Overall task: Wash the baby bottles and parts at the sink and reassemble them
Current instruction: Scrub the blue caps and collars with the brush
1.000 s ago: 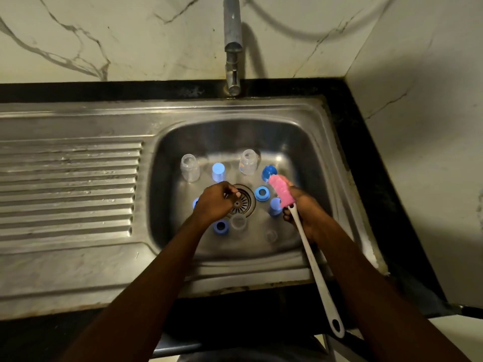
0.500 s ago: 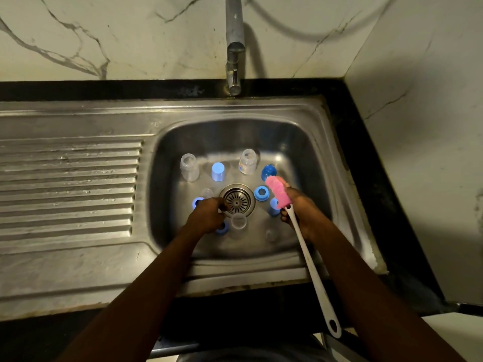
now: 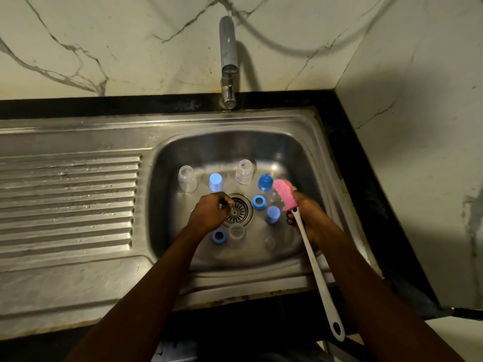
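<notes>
Left grip [image 3: 209, 214]: curled at round steel drain [image 3: 239, 211], centre frame; contents unclear.
Right grip [image 3: 309, 218]: grasping pink-sponge white-handled brush [image 3: 314, 265].

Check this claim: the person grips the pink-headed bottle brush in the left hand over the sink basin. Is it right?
No. The head view shows the pink-headed bottle brush gripped in the right hand, not the left hand, over the sink basin.

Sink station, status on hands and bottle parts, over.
Left hand curled by the drain, contents unclear. Right hand grips the pink brush. Two clear bottles standing in the basin, blue parts loose around them.
</notes>
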{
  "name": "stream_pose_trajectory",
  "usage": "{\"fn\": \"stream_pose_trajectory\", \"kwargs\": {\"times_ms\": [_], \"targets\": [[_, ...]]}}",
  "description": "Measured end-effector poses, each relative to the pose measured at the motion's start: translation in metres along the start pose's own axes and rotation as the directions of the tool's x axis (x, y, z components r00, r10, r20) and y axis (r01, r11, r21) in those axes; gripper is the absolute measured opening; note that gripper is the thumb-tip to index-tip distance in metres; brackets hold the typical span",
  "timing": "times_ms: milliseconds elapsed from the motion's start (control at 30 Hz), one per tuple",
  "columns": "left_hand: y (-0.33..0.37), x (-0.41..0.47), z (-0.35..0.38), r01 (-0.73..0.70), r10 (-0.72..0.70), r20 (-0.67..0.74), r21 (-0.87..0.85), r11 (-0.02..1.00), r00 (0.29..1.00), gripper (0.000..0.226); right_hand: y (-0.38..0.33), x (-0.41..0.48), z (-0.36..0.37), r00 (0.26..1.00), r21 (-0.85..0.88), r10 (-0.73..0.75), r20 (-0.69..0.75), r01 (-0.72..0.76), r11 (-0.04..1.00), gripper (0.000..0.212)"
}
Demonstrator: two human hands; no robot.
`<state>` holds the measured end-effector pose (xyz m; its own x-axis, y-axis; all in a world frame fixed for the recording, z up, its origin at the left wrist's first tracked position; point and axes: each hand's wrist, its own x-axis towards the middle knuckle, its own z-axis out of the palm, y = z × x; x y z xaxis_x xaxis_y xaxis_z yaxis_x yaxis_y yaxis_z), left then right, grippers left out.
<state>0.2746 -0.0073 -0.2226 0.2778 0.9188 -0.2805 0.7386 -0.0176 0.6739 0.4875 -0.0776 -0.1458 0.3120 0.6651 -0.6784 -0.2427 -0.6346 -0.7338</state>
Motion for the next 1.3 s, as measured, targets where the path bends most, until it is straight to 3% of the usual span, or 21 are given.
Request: {"fn": "stream_pose_trajectory", "kwargs": {"times_ms": [200,533,800,933,1033,1167,1300], "targets": [[0.011,0.000,-0.006,0.003,-0.003,0.004,-0.049,0.999,1.000,0.011,-0.005,-0.006,-0.001,1.000,0.000,0.002,-0.017,-0.002,1.000,0.032],[0.048,0.030,0.014,-0.088,0.090,0.074,-0.029,0.996,0.993,0.024,0.003,0.023,-0.009,0.994,0.088,0.047,-0.102,-0.038,0.995,0.043],[0.069,0.086,0.059,-0.222,0.175,0.209,0.227,0.948,0.962,0.064,0.001,0.053,-0.016,0.998,0.056,0.021,-0.064,-0.017,0.998,0.043],[0.070,0.103,0.072,-0.296,0.184,0.309,0.370,0.880,0.933,0.071,0.001,0.055,-0.021,0.999,0.097,0.020,-0.042,-0.016,0.995,0.037],[0.071,0.109,0.077,-0.343,0.193,0.350,0.443,0.828,0.917,0.073,0.003,0.056,-0.026,0.999,0.087,0.046,-0.009,-0.045,0.995,0.046],[0.072,0.113,0.078,-0.339,0.203,0.310,0.488,0.805,0.929,0.068,0.002,0.057,-0.027,0.997,0.087,0.073,-0.015,-0.071,0.994,0.050],[0.071,0.105,0.078,-0.304,0.258,0.168,0.376,0.875,0.951,0.051,-0.005,0.050,-0.024,0.999,0.076,0.049,-0.019,-0.048,0.996,0.044]]}}
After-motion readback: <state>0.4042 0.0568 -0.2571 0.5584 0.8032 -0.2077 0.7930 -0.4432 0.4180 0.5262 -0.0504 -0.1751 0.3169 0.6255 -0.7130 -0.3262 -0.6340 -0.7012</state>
